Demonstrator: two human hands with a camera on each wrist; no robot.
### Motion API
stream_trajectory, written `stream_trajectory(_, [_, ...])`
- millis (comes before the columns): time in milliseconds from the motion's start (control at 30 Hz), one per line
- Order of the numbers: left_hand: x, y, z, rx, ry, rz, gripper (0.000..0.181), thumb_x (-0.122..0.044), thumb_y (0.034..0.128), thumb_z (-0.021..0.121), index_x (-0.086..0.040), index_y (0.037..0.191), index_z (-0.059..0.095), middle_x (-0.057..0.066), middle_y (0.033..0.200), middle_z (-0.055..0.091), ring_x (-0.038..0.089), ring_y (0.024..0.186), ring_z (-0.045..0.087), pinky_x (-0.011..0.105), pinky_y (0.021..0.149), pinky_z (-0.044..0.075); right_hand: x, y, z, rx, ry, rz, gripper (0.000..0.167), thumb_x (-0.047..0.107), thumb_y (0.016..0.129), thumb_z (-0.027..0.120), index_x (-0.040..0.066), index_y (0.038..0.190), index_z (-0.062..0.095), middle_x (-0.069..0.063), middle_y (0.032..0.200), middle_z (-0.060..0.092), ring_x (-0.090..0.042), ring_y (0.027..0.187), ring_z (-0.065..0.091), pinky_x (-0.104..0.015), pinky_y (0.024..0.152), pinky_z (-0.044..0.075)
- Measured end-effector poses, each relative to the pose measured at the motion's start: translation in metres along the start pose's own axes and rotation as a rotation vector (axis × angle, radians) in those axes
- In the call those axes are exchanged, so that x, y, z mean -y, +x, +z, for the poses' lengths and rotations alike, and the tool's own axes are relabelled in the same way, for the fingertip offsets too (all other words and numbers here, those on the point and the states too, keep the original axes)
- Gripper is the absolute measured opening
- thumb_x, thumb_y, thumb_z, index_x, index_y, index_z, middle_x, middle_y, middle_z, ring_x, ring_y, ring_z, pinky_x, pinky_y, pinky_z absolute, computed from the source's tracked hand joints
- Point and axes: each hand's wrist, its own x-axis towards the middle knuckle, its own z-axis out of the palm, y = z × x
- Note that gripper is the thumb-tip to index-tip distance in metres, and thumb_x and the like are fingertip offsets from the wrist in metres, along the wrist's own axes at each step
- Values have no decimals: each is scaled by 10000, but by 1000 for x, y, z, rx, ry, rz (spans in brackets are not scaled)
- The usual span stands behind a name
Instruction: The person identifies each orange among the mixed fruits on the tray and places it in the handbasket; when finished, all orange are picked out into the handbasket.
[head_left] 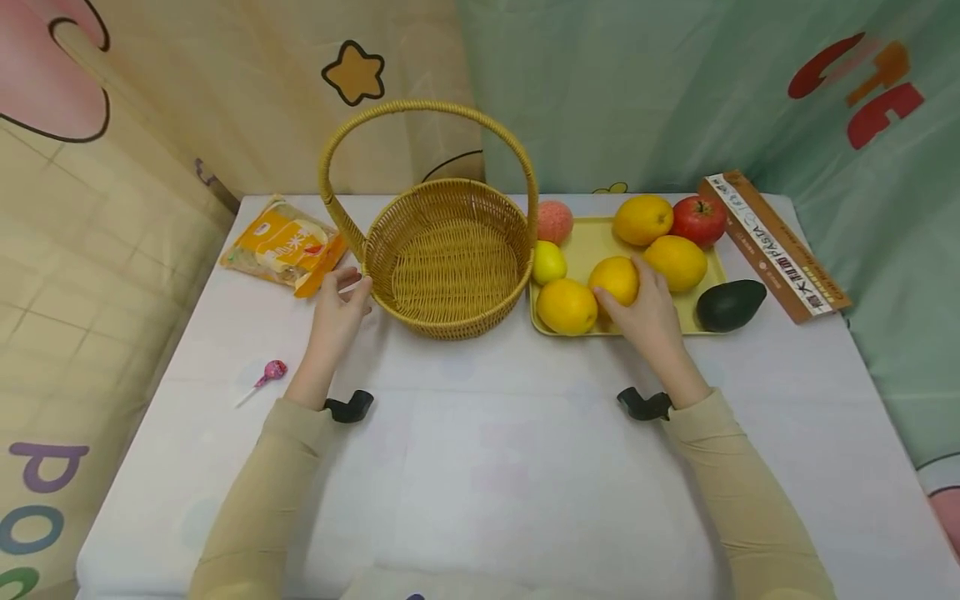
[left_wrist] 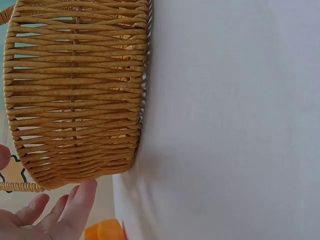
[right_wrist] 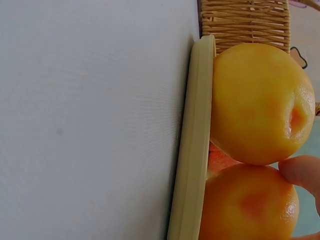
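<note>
The wicker basket (head_left: 450,327) stands upright at the back with its tall handle raised. My left hand (head_left: 341,312) is at its left rim, thumb and fingers apart; in the left wrist view the fingertips (left_wrist: 84,192) touch or nearly touch the woven side. My right hand (head_left: 651,312) grips a round yellow-orange fruit (head_left: 613,279) on the cream tray (head_left: 630,335), thumb on its left and fingers over its far side. A similar yellow fruit (right_wrist: 262,102) lies right beside it, near the thumb (right_wrist: 302,172).
Also on the tray are two yellow fruits (head_left: 675,262), a red pomegranate (head_left: 700,220), a pink ball-like fruit (head_left: 555,222), a lime-yellow fruit (head_left: 548,263) and a dark green avocado (head_left: 731,305). A pasta box (head_left: 780,250) lies right, a snack bag (head_left: 281,246) and lollipop (head_left: 275,370) left.
</note>
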Motion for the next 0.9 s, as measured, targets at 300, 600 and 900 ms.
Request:
stream_trajectory(300, [-1,4,7,27,-159,-89,488,-214,1048,443,-23,1471,290,194,1433,412,299,1265,536,370,995,547,-1,3,3,-35,110,30,848,423,924,648,69,1554,206,-239,1559,269,-425,1372,332,-587,1180,290])
stream_trajectory(600, [-2,1,11,5,-161,-85,492,-199,1043,456,-4,1464,292,213,1428,413,311,1254,544,384,998,543,5,-3,-3,-106,157,5,808,345,904,686,70,1533,259,-213,1528,331,-400,1354,344,-570,1180,294])
stream_trajectory(900, [-1,2,10,13,-184,-108,517,-223,1041,477,-8,1475,297,203,1437,412,295,1246,539,379,1000,544,58,-11,-17,-141,248,-220,751,290,860,744,108,1486,371,-143,1475,419,-323,1266,420,-532,1073,420])
